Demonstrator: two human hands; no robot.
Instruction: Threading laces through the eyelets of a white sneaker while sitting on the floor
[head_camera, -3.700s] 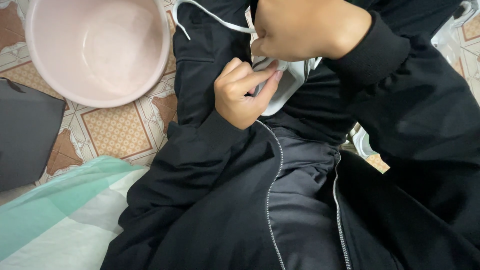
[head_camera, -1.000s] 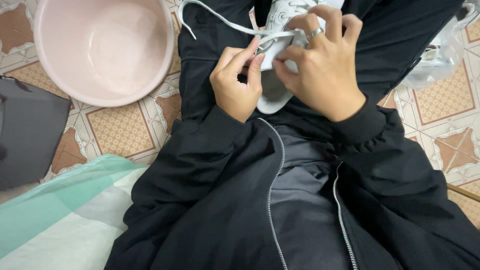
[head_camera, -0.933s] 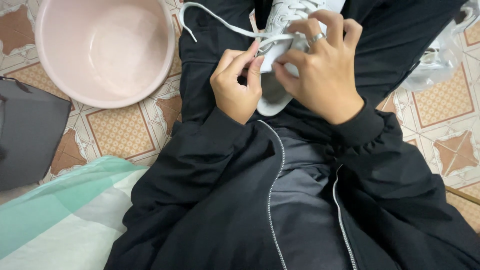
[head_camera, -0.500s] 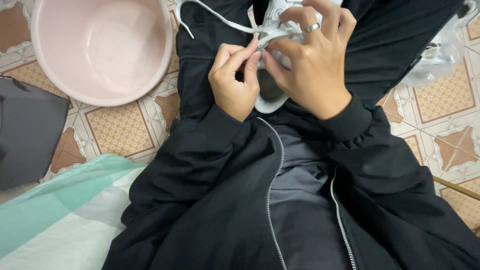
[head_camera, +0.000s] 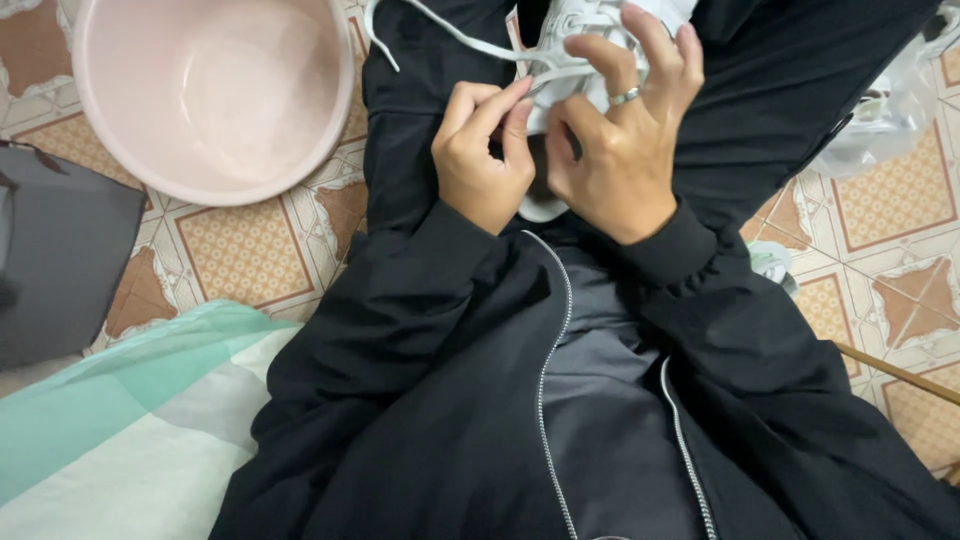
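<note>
Seen from above, two bare hands work at one white shoe (head_camera: 545, 205) resting on the lap of a person in a black zip jacket (head_camera: 560, 400). One white lace (head_camera: 470, 45) runs from the shoe toward the upper left, its loose end lying across the dark trouser leg. One pale pink basin (head_camera: 90, 150) stands on the patterned floor tiles (head_camera: 240, 250) at upper left, just beside the person's leg; one dark grey flat object (head_camera: 60, 260) lies at the left edge, and one green-and-white cloth (head_camera: 120, 420) fills the lower left corner. One crumpled clear plastic bag (head_camera: 885, 110) sits at the right edge, touching the other leg. Open tile shows to the right of the lap and between the basin and the cloth; the top edge of the frame cuts off the shoe's front.

The left hand (head_camera: 480, 160) pinches the lace between thumb and forefinger, the other fingers curled in. The right hand (head_camera: 620, 150), one ring on a finger, lies over the shoe with fingers spread and half open, fingertips touching the laced upper; the two hands nearly meet.
</note>
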